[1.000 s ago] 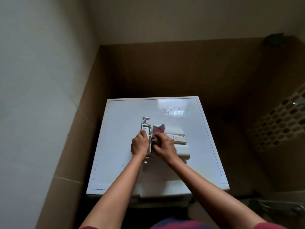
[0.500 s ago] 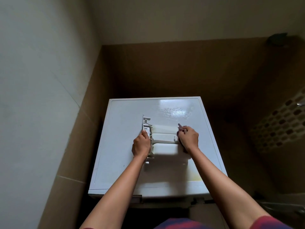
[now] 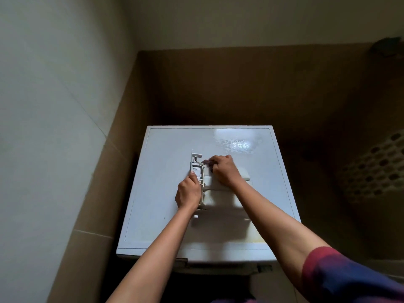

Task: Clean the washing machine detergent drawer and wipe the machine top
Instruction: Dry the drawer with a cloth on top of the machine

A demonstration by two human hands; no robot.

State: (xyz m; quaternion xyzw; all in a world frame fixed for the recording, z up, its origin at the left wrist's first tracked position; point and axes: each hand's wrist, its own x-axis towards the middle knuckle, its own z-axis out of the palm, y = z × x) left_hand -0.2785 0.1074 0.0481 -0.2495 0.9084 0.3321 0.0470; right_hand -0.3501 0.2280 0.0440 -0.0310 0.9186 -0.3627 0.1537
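Atop the white machine top (image 3: 161, 193), my left hand (image 3: 188, 192) is gripping the white plastic detergent drawer (image 3: 215, 193). My right hand (image 3: 224, 170), clutching the purple rag (image 3: 206, 162), is swinging back from three o'clock to twelve, so I'm judging the scrubbing unfinished.

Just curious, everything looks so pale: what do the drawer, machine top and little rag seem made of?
The drawer looks like moulded white plastic, matte, given its thin ribs. The machine top is glossy white, mirroring light; painted metal or laminate, unclear. The rag seems soft reddish cloth, mostly hidden.

Glossy machine top (image 3: 166, 193); drawer (image 3: 220, 193) probably plastic.
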